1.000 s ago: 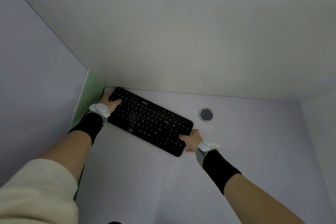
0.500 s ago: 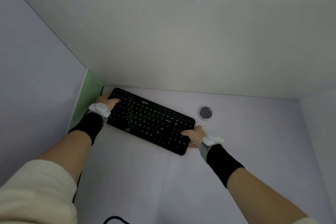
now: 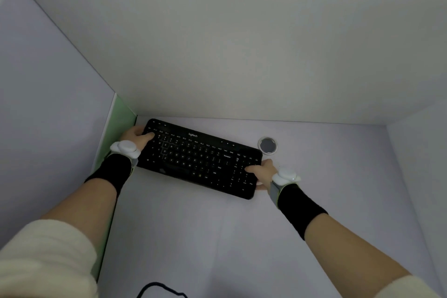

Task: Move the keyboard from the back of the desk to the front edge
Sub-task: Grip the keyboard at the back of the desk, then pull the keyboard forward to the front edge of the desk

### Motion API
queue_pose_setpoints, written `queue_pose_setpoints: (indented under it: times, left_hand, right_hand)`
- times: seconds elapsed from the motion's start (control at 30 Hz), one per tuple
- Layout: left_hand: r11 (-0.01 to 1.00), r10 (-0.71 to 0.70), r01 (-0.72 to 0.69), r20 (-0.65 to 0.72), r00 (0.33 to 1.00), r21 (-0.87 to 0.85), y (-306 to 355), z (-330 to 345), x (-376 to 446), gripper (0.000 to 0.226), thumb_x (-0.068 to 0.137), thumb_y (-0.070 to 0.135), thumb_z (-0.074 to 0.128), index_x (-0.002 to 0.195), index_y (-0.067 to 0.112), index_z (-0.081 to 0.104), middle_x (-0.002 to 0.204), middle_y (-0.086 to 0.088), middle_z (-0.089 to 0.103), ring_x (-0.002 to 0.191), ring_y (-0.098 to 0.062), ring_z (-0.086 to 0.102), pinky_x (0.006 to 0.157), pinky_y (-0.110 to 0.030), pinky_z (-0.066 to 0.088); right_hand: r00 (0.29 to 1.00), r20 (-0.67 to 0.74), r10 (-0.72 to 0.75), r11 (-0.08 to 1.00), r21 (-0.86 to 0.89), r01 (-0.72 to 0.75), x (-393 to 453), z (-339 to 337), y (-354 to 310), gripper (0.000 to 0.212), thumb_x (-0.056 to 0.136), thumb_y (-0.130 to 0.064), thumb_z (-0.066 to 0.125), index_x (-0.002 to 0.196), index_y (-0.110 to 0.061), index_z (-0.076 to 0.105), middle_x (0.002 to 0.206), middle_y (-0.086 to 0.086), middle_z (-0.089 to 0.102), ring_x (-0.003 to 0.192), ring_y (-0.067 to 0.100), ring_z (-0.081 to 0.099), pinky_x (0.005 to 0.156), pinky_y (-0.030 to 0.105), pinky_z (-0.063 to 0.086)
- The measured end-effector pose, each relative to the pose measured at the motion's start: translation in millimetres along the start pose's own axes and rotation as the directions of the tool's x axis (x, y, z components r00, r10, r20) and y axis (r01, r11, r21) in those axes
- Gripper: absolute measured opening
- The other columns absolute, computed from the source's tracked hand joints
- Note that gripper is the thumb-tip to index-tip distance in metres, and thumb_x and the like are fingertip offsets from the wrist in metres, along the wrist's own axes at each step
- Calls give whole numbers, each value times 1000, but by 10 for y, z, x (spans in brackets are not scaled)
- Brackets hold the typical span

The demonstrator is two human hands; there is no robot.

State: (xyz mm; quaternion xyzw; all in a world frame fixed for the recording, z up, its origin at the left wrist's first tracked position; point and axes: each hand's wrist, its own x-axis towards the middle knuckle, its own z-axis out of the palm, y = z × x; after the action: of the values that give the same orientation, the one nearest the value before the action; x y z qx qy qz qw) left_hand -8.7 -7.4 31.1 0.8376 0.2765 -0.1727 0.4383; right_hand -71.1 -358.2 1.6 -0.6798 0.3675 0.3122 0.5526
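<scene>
A dark cable [image 3: 159, 289] loops at the near edge of the pale counter [image 3: 198, 237]. Farther in, both forearms (black wristbands, white pucks on the wrists) reach to the black keyboard [image 3: 200, 156], which lies slanted near the back wall. The left hand [image 3: 137, 136] has its grip closed over the far left end; the right hand [image 3: 263, 173] clasps the near right end. Just beyond sits a round grommet [image 3: 267, 145].

- Keyboard [image 3: 200, 157], black: one, far left on the desk [image 3: 217, 237].
- Round grommet [image 3: 267, 145]: one, far right.
- Black cable [image 3: 159, 289]: one, near edge.
- Hands: two, left hand [image 3: 136, 136], right hand [image 3: 263, 173].
- Black wristbands: two.
- White wrist devices: two.
</scene>
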Motion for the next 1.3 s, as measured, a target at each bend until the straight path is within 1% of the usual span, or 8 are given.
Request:
queue_pose_setpoints:
  times: [0.17,0.37,0.63,0.8,0.97,1.03,1.13,1.3]
  left_hand:
    - [998,-27,28,15,1000,-48,59,46,-199,54,92,21,58,140,1,44,141,-20,52,123,-38,54,100,-37,42]
    - [998,-9,9,1,1000,-69,65,71,-480,45,92,15,56,134,0,50,135,-22,57,118,-39,58,92,-36,44]
    - [997,21,-23,-27,999,-79,112,100,-857,37,91,6,52,128,0,56,127,-24,61,95,-26,55,81,-29,39]
    - [995,0,-6,-53,999,-105,47,50,-1039,44,89,7,52,132,3,52,132,-19,59,115,-38,59,91,-34,44]
    - [993,-11,2,-81,997,-114,-56,153,-1226,46,88,10,55,134,5,51,131,-19,61,114,-36,61,94,-35,45]
    - [994,-14,3,-104,994,-110,-82,192,-1255,45,87,9,55,132,5,53,128,-18,63,108,-36,62,89,-33,45]
    - [994,-9,0,-92,996,-105,-135,261,-1300,42,88,4,53,130,2,54,106,-13,66,84,-28,58,76,-28,42]
    - [989,-52,44,-59,997,-138,-316,340,-1441,50,85,1,54,135,0,47,130,-22,59,96,-26,54,84,-30,38]
  right_hand:
    - [999,-23,-41,999,-14,40,-95,-147,38,46,88,-10,69,122,-7,38,103,11,59,77,20,62,61,38,57]
    - [996,-26,-91,995,-34,90,-217,-310,135,47,85,-10,71,122,-5,42,111,15,64,84,25,66,77,47,61]
    - [989,-18,-148,989,-25,148,-427,-470,186,32,86,-6,70,109,-6,47,91,9,64,76,22,66,75,46,59]
    - [984,1,-176,982,-63,176,-482,-537,245,42,85,-6,72,119,-3,47,103,14,66,82,25,67,74,45,60]
    - [980,3,-200,976,-88,200,-530,-646,356,39,86,-7,71,115,-7,45,109,14,65,91,28,68,80,47,60]
    - [978,13,-209,972,-106,210,-514,-653,374,39,87,-7,70,113,-9,42,109,13,62,95,30,66,83,49,59]
    - [976,23,-218,957,-190,218,-468,-676,402,44,87,-13,70,115,-12,36,100,7,58,98,32,65,86,51,59]
    - [977,25,-212,920,-332,208,-435,-764,547,51,83,-22,73,117,-13,37,97,4,58,104,34,67,88,55,59]
